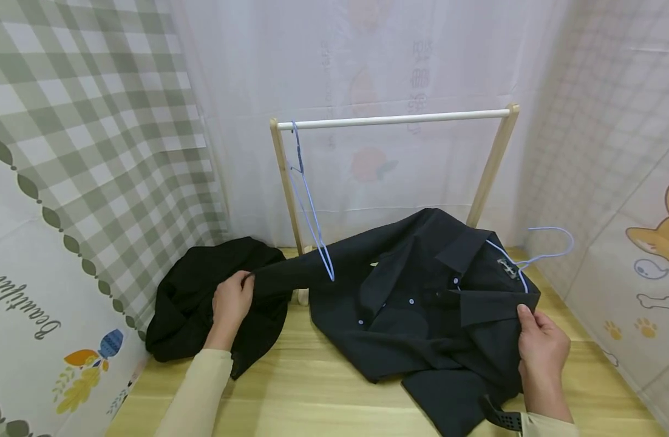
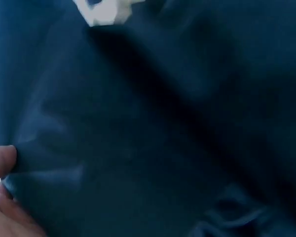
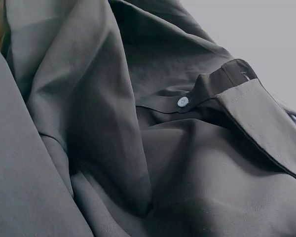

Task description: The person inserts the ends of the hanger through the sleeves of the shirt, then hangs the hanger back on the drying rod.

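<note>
On the table (image 1: 291,388), left fingers (image 1: 243,285) and right fingers (image 1: 527,319) pinch a black shirt (image 1: 400,318), its hanger (image 1: 524,263) mostly hidden.

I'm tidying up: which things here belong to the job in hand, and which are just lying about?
Apparently in the job:
black button-up shirt, held by left hand and right hand
blue hanger inside it

Just around, for now:
crumpled black garment at left
clothes rack, perhaps needed later
second blue hanger, hung on it
</note>
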The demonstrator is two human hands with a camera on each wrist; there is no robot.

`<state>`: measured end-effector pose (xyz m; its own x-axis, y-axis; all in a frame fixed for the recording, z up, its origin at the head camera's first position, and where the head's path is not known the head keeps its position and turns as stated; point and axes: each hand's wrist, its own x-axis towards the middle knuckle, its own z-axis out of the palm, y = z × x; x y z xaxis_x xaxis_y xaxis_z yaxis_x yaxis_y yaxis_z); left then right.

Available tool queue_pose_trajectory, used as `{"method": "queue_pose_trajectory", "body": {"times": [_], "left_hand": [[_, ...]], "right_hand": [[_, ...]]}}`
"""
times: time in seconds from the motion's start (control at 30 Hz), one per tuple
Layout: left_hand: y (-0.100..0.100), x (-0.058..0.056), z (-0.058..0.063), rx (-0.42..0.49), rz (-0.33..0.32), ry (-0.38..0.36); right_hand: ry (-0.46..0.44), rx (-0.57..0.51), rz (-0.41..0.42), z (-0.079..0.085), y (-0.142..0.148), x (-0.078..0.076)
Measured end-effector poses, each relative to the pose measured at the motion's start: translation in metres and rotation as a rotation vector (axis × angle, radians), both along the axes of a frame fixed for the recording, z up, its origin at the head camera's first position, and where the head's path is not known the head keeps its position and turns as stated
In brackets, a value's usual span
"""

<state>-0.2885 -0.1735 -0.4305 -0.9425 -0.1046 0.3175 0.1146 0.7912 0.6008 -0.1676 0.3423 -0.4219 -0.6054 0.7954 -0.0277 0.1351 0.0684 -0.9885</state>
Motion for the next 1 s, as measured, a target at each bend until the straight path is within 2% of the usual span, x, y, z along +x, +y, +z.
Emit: {"method": "queue_pose_trajectory", "body": {"times": [0.07,0.17,0.27,0.37,0.43,0.47,0.57,0.67,0.73,0.8,0.87,0.93,1.0], "left_hand": [[-0.002,-0.016,0.012,-0.024,0.029,0.031],[-0.004,-0.040,0.022,-0.089,0.064,0.074],[-0.003,-0.057,0.022,-0.179,0.088,0.091],[0.006,-0.065,0.014,-0.291,0.076,0.108],[0.018,-0.065,0.004,-0.357,0.019,0.139],[0.026,-0.064,-0.001,-0.388,-0.031,0.159],[0.052,-0.055,-0.018,-0.474,-0.261,0.151],[0.075,-0.040,-0.033,-0.549,-0.520,0.019],[0.087,-0.031,-0.044,-0.587,-0.635,-0.077],[0.095,-0.024,-0.054,-0.633,-0.682,-0.104],[0.098,-0.020,-0.062,-0.640,-0.684,-0.059],[0.097,-0.019,-0.065,-0.563,-0.669,0.001],[0.093,-0.019,-0.060,-0.396,-0.636,0.015]], "right_hand": [[0.007,-0.013,-0.003,0.000,0.002,0.001],[0.027,-0.022,-0.021,0.000,0.003,0.002],[0.046,-0.028,-0.041,-0.001,0.003,0.004],[0.061,-0.029,-0.060,-0.002,0.003,0.006],[0.066,-0.028,-0.067,-0.002,0.004,0.007],[0.072,-0.027,-0.072,-0.002,0.004,0.008],[0.083,-0.023,-0.075,-0.002,0.006,0.008],[0.106,-0.028,-0.087,-0.001,0.006,0.008],[0.123,-0.035,-0.097,-0.001,0.005,0.008],[0.135,-0.041,-0.099,-0.001,0.005,0.008],[0.127,-0.039,-0.098,-0.002,0.005,0.009],[0.121,-0.045,-0.093,-0.002,0.005,0.009],[0.118,-0.059,-0.095,-0.003,0.006,0.010]]}}
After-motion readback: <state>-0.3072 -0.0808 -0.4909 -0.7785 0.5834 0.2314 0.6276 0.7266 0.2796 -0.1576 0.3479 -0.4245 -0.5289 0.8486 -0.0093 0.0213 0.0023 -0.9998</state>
